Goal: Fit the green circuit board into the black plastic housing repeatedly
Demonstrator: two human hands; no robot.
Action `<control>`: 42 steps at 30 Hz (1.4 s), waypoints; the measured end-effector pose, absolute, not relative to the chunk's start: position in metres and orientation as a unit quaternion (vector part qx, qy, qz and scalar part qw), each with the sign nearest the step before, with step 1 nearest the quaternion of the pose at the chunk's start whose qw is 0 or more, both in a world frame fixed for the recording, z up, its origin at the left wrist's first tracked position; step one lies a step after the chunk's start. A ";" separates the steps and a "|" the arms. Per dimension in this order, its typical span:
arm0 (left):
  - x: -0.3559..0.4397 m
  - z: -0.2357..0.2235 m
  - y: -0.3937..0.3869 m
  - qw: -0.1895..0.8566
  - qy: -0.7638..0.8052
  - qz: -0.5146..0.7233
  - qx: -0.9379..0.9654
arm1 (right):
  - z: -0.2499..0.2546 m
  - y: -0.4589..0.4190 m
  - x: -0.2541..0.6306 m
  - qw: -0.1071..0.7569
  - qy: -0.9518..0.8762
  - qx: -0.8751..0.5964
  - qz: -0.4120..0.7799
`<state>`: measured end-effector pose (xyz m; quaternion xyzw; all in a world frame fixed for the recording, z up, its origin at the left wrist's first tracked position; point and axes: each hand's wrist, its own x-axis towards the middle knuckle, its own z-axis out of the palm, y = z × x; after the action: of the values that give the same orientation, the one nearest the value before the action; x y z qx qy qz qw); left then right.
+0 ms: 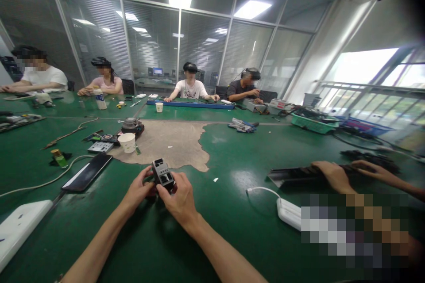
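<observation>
Between my two hands is a small grey-and-black box-shaped electrical part point(162, 172), with openings on the face turned up to me. My left hand point(141, 185) grips its left side, thumb and fingers bent around the edge. On the other side my right hand point(181, 194) holds it, with the thumb on the near end. The part is lifted a little above the green tabletop point(232, 221); its underside is hidden. A paper cup point(127, 143) stands beyond my left hand, beside a dark motor-like part point(133, 127).
To the left lie a phone point(88, 172), a white power strip point(25, 225) and a small green bottle point(59, 158). At right, a co-worker's hands point(335, 177) rest on a long black piece point(295, 176), near a white charger point(288, 212). Gloves point(242, 125) and a green basket point(314, 123) sit farther off.
</observation>
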<state>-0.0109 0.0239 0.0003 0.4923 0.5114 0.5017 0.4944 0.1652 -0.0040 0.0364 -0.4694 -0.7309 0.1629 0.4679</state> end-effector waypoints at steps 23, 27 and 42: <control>-0.015 -0.008 0.030 0.472 0.549 0.452 0.521 | 0.002 0.034 0.245 0.380 -0.743 -0.536 0.128; -0.013 -0.006 0.028 0.471 0.542 0.462 0.521 | 0.000 0.033 0.247 0.380 -0.746 -0.530 0.135; -0.016 -0.009 0.031 0.483 0.524 0.460 0.529 | 0.044 0.022 0.205 0.449 -0.716 -0.473 0.250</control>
<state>-0.0164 0.0309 -0.0095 0.5287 0.5244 0.4604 0.4832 0.2052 0.0218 0.0436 -0.4732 -0.7157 0.2497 0.4488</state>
